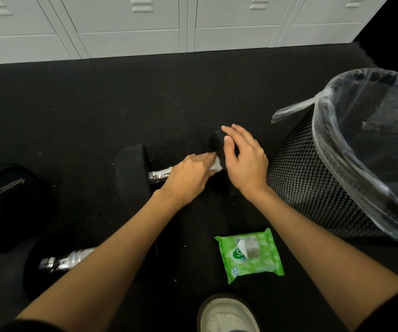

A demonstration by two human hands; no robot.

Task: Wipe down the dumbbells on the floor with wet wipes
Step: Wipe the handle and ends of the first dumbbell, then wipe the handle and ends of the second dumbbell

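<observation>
- Looking down at a black, slightly speckled rubber floor (97, 104), dark and matte across the whole middle of the view.
- Closed off at the far edge by a row of pale grey metal lockers (131, 27), standing directly on the floor, with small vent slots near the top of the doors.
- Turning to deep black in the upper right corner, too dark to tell what is there.
- Lying across the middle of the floor: the far dumbbell (133, 171), with black heads and a shiny chrome handle, its right head just beside the bin.
- Lying at the lower left: the near dumbbell (56, 262), chrome handle partly hidden under the left forearm; left of it a round black thing with small white lettering, hard to identify.
- Pressing a small white wet wipe (216, 166) with the left hand (188, 178), fingers extended and close together, against the inner side of the far dumbbell's right head.
- Resting over the top of that same head: the right hand (245, 161), fingers spread and curved loosely, holding nothing else.
- Standing at the right: a black mesh bin (308, 183) lined with a clear plastic bag (360, 121), folded over the rim.
- Lying flat near the bottom, between the forearms: a green wipes pack (250, 255), its label flap peeled partly back.
- Showing at the bottom edge: a white shoe (226, 315).
</observation>
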